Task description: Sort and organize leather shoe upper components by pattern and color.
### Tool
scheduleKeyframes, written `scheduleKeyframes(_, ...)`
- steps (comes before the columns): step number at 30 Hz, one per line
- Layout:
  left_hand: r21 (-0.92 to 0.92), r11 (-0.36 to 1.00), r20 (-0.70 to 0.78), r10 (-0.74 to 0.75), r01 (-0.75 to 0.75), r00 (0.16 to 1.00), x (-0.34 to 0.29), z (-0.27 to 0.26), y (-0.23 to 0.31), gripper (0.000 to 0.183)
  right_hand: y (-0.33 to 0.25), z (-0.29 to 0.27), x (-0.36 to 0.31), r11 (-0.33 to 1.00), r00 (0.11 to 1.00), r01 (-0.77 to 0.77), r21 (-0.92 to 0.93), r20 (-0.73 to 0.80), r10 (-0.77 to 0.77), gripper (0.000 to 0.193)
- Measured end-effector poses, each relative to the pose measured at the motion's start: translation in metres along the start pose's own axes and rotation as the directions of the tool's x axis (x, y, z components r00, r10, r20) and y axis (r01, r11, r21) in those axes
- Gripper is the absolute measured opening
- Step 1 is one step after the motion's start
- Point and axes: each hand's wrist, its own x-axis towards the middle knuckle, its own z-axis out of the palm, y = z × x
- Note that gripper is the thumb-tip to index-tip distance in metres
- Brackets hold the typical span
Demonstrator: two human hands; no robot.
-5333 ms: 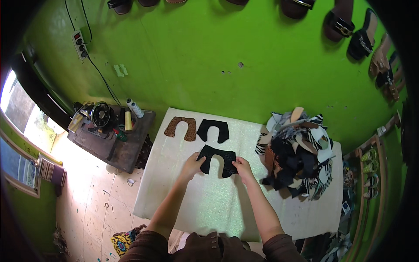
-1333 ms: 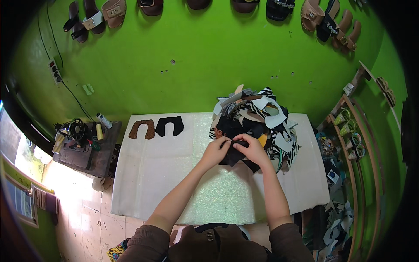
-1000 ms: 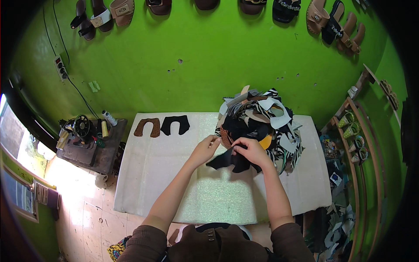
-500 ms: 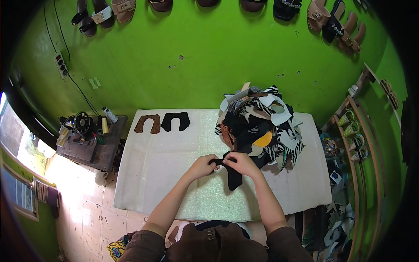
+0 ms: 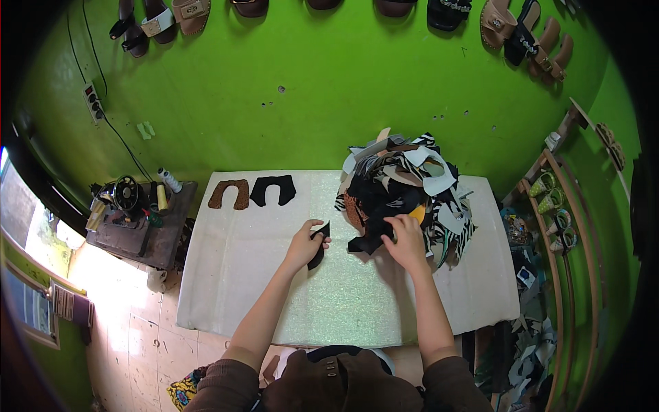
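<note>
My left hand [image 5: 307,244] is closed around a small black material piece [image 5: 316,258] with a pointed upper end, held over the middle of the white-topped table [image 5: 240,288]. My right hand [image 5: 407,240] reaches to the near edge of a heap of cut scraps [image 5: 436,172]. Its fingers are bent on a black scrap [image 5: 369,238] that sticks out of the heap to the left; part of it is hidden under the fingers. Two U-shaped cut pieces lie apart at the table's far left: a brown speckled piece [image 5: 218,196] and a black piece [image 5: 263,193].
A sewing machine [image 5: 123,199] with thread spools stands on a small dark table [image 5: 168,233] at left. Sandals [image 5: 248,8] line the green wall. A wooden shoe rack [image 5: 557,268] stands at right, with more scraps [image 5: 525,364] piled beside it.
My hands were together on a black piece and are now apart. The left has moved slightly left with black material; the right has shifted right to the heap.
</note>
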Motion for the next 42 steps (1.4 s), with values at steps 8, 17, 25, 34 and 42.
scheduleKeyframes(8,0.135,0.990,0.057,0.041,-0.048,0.998,-0.001,0.010,0.007,0.030,0.017,0.021,0.023,0.984,0.989,0.134,-0.113,0.071,-0.127,0.025)
scheduleKeyframes(17,0.018,0.998,0.031,0.066,-0.066,0.997,0.000,0.003,0.013,0.031,0.014,-0.011,0.064,0.616,0.915,-0.253,0.746,-0.023,0.403,0.023)
scheduleKeyframes(25,-0.350,0.932,0.129,-0.048,0.091,0.990,-0.002,0.004,0.037,0.028,-0.021,-0.029,0.071,0.441,0.905,-0.176,0.880,-0.031,0.424,0.023)
scheduleKeyframes(34,-0.368,0.923,0.218,-0.032,0.113,0.975,-0.009,0.005,0.046,0.033,-0.055,0.008,0.063,0.790,0.941,-0.095,0.606,-0.204,0.270,0.019)
scheduleKeyframes(42,-0.572,0.769,0.224,-0.188,0.285,0.956,-0.001,-0.010,0.028,0.033,-0.090,0.028,0.015,0.833,0.940,0.300,0.464,-0.291,-0.176,0.025)
